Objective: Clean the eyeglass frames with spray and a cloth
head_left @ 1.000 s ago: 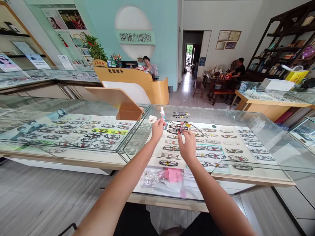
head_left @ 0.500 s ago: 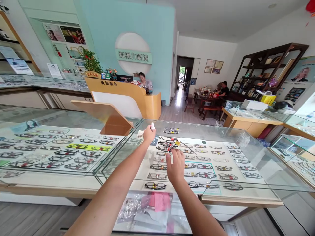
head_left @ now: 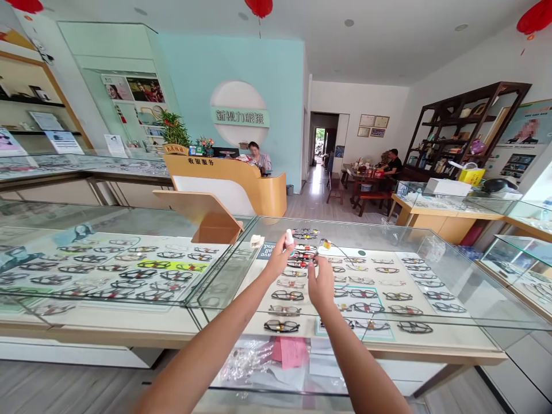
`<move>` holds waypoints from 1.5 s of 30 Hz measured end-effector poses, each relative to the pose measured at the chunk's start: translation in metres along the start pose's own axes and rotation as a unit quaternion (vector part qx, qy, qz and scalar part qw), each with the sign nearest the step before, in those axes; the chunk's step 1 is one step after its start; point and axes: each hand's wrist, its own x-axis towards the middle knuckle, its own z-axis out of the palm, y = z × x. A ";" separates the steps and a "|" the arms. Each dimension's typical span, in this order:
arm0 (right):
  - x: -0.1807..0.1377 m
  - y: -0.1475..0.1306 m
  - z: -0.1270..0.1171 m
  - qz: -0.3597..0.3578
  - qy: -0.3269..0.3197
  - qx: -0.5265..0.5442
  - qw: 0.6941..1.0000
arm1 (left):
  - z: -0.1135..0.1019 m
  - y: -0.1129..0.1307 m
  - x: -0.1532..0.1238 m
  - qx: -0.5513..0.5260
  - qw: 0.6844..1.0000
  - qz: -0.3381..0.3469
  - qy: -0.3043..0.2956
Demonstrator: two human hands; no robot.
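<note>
My left hand is closed around a small white spray bottle, its top pointing up. Close by on the right, my right hand grips a pair of eyeglasses with a yellow label on it; one thin temple sticks out to the right. Bottle and glasses are a short way apart above the glass showcase. A crumpled white cloth lies on the glass, left of my left hand. Under the glass, rows of eyeglass frames rest on a white board.
A wooden panel stands tilted on the showcase to the left, beside more frames. Behind are a yellow reception counter with a person seated, and a dark table where another person sits. A further showcase stands to the right.
My left hand has moved right with the spray bottle, away from the cloth and towards the glasses. My right hand still holds the glasses, now turned somewhat. The view has tilted up.
</note>
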 end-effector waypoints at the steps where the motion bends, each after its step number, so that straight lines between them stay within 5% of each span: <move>1: 0.002 0.002 -0.002 0.014 -0.002 0.010 1.000 | 0.004 0.005 -0.012 -0.035 0.999 -0.017 -0.004; 7: 0.008 0.001 -0.013 0.041 -0.080 0.066 0.994 | 0.004 0.021 -0.053 -0.219 0.970 -0.085 -0.054; 11: 0.004 -0.009 -0.015 0.041 -0.120 0.069 0.990 | -0.008 0.026 -0.062 -0.248 0.954 -0.127 -0.112; 28: -0.002 -0.028 -0.019 0.095 -0.271 0.298 0.911 | -0.009 -0.002 -0.057 -0.060 0.992 -0.081 -0.074; 35: -0.002 -0.031 -0.020 0.098 -0.264 0.317 0.906 | -0.004 0.005 -0.061 -0.048 0.992 -0.073 -0.087; 45: 0.012 -0.023 -0.028 0.126 -0.142 0.302 0.934 | 0.011 0.002 -0.069 0.045 0.985 -0.083 -0.144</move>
